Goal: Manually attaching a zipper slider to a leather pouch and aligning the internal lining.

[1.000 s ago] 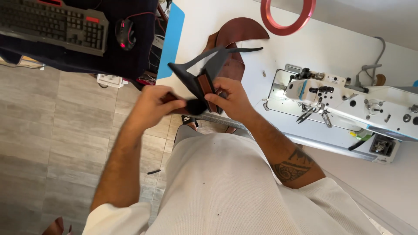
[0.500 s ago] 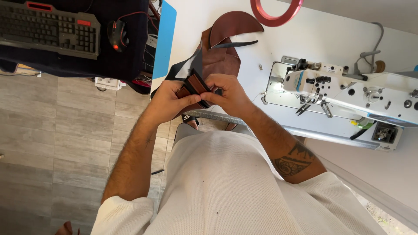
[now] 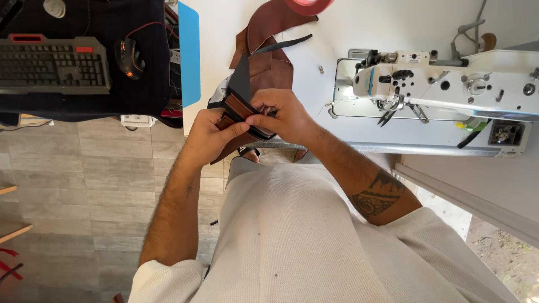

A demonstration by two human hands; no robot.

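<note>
Left hand: our left hand [image 3: 210,132] is curled shut on the leather piece [image 3: 242,109], thumb on top and fingers tucked beneath it, at the near edge of the surface [image 3: 337,25].
Right hand: our right hand [image 3: 283,115] is closed over the same piece from the other side, fingertips [image 3: 254,119] pinching its folded edge, touching the left thumb.
Leather piece: we see a small folded item, brown inside with black edging, held between both hands just above the surface's near edge; a black strap [image 3: 242,76] rises from it toward the far side.
Leather sheet: a larger brown leather sheet [image 3: 269,50] lies on the surface just beyond the hands, partly hanging over the near edge below them.
Sewing machine: a white sewing machine [image 3: 443,78] stands on the surface to the right of our hands, well apart from them.
Tape roll: a red ring-shaped roll [image 3: 307,4] sits at the far edge, cut off by the frame.
Blue panel: a blue panel [image 3: 190,53] runs along the surface's left edge.
Dark desk: to the left, a separate dark desk [image 3: 149,67] carries a keyboard [image 3: 53,66] and a mouse [image 3: 128,58].
Floor: grey tiled floor [image 3: 84,185] shows under our left arm.
</note>
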